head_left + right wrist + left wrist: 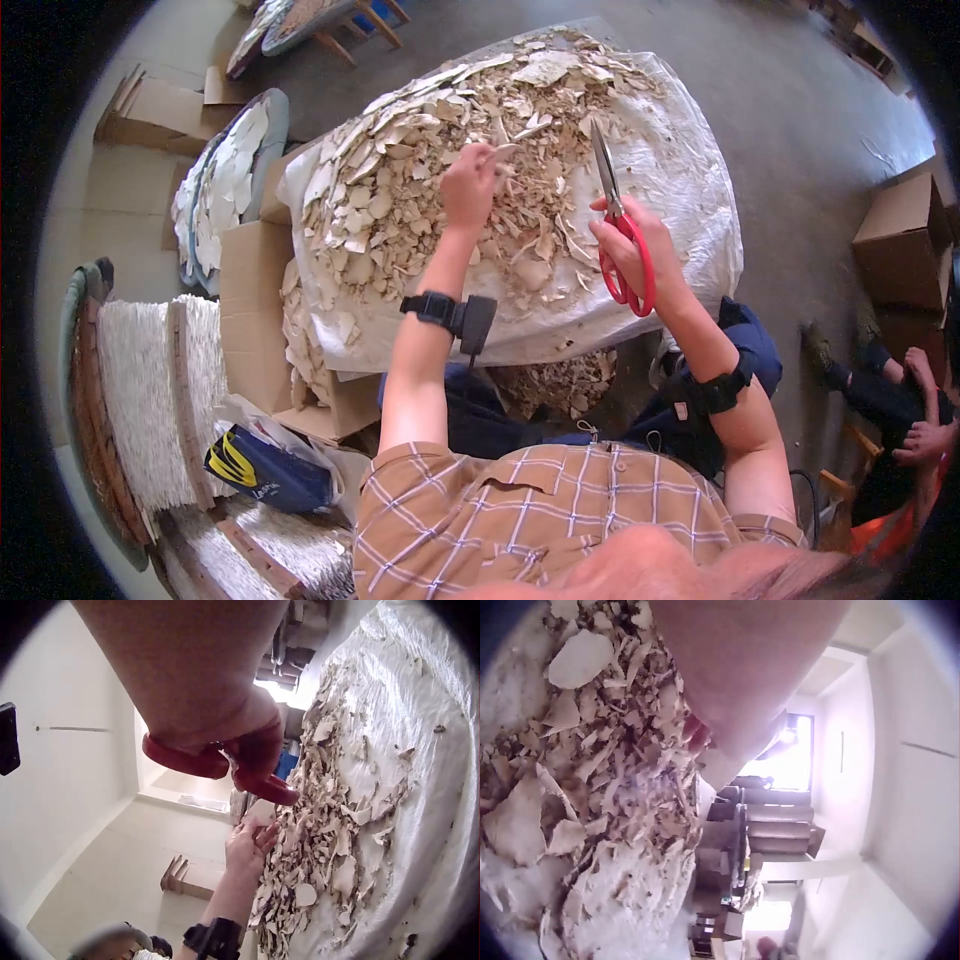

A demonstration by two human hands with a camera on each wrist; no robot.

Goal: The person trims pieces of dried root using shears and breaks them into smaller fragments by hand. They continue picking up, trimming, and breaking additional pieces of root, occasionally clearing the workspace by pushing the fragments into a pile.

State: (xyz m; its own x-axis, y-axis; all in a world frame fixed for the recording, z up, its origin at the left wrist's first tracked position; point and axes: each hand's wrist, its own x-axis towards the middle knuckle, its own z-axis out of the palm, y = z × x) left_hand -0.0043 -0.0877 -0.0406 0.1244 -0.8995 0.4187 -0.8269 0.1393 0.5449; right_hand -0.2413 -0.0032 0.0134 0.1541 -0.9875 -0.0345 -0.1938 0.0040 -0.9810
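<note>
My left hand [468, 188] pinches a thin pale dried piece [260, 813] above the heap. Over the right side of the heap, my right hand [636, 250] grips scissors with red handles [641, 268]; their metal blades point away from me, lying close together. A broad heap of cream-coloured dried pieces [395, 190], from large flat flakes to small broken scraps, lies below both hands. The left wrist view shows the scraps close up, with the forearm hiding most of the left hand.
White plastic sheeting [690, 200] lies under the heap. Cardboard boxes [250, 310] stand at the left, near racks of white strips [150, 400] and a navy bag [270, 475]. More loose pieces [560, 385] lie below the near edge. Another person's hands [925, 440] show at the right.
</note>
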